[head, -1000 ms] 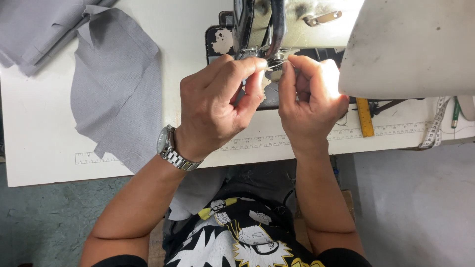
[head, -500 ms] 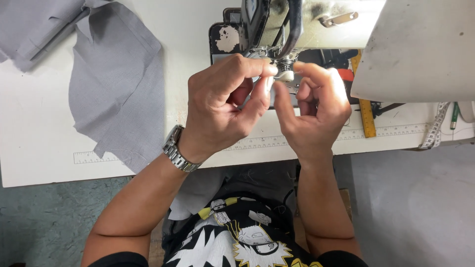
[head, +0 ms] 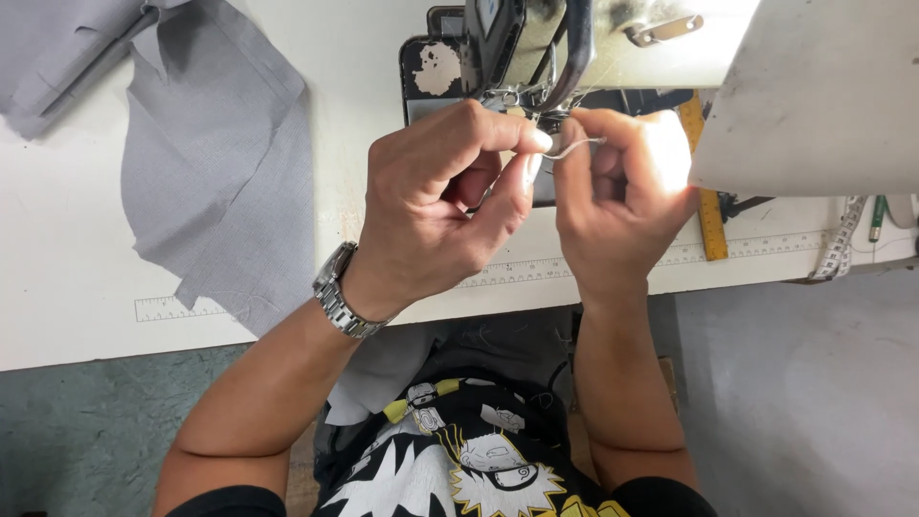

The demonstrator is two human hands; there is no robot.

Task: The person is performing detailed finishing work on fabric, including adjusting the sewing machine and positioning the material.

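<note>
We work at the needle area of the sewing machine (head: pixel 565 38), where both hands meet just in front of the machine head. The left hand (head: pixel 431 206) has its grip closed, thumb and forefinger pinched together at the near end of a thin pale thread (head: pixel 577 146); the right hand (head: pixel 627 191) is likewise pinched shut on the same thread, which shows as a short light strand running between the two sets of fingertips, directly below the needle mechanism. We judge the thread to be nearly weightless, limp and without any stiffness of its own, so it holds a line only while kept taut between two pinches. It is fine and likely slippery against dry skin, and a sharp pull could snap or fray it. We take hold close to the free end, with the fingertip pads rather than the nails, leaving only a short stub beyond the pinch so that the end does not droop. A wristwatch (head: pixel 337 290) sits on the left wrist. On the white table (head: pixel 57 287), well apart to the left, lie pieces of grey fabric (head: pixel 225 182); a yellow ruler (head: pixel 704 191) lies just beside the right hand.
</note>
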